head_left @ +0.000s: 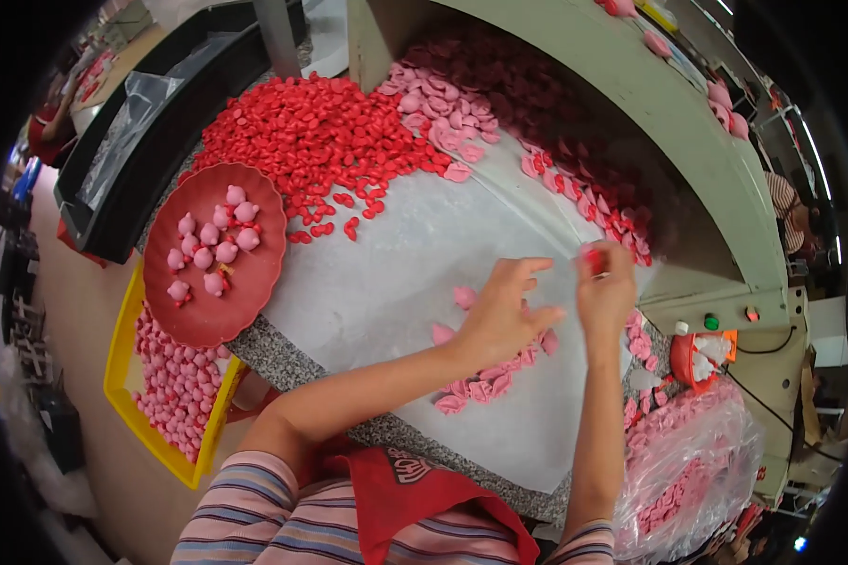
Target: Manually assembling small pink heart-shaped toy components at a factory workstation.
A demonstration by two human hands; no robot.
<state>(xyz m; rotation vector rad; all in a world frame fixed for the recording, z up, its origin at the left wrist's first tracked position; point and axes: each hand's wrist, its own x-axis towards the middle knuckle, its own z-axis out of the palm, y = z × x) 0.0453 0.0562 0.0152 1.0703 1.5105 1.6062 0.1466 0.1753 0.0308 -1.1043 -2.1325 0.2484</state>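
Small red piece (594, 261), in right-hand grip (607, 289), at its tip

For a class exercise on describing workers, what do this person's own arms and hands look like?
The left hand and right hand are bare, with no gloves or watch showing. The left sleeve is short, pink with dark and blue-grey stripes; the right sleeve, partly in view, matches.

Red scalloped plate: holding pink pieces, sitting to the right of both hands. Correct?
Wrong side: the head view shows the red scalloped plate to the left of both the left hand and the right hand. It does hold pink pieces.
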